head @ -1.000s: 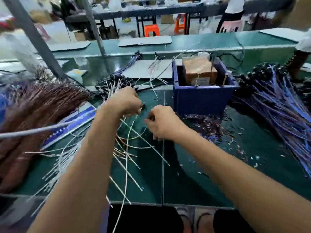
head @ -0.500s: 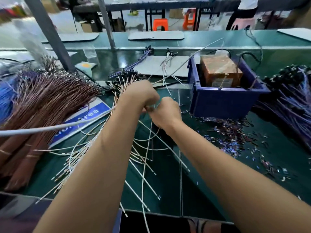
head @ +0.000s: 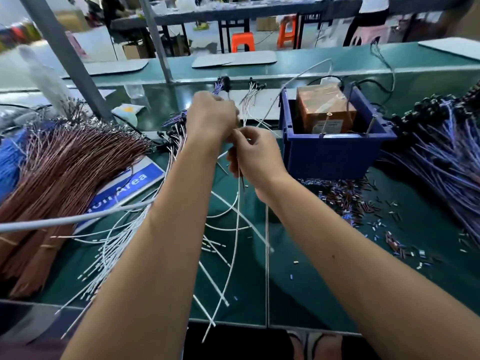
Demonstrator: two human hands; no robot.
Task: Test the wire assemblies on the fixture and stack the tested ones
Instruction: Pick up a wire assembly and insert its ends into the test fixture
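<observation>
white wire [head: 235, 245] | pinched between both hands [head: 233, 136] | hanging below

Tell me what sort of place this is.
Most likely a wire-harness assembly line in a factory: a long green workbench, sorted wire bundles beside it, and more benches with orange stools behind.

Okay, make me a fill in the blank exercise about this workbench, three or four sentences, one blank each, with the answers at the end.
1. The brown cardboard box sits inside a plastic bin coloured ____.
2. Both hands, left hand and right hand, pinch a thin wire coloured ____.
3. The big fan of reddish-brown wires lies on the person's ____ side.
4. The workbench surface is coloured ____.

Missing words: blue; white; left; green
</observation>
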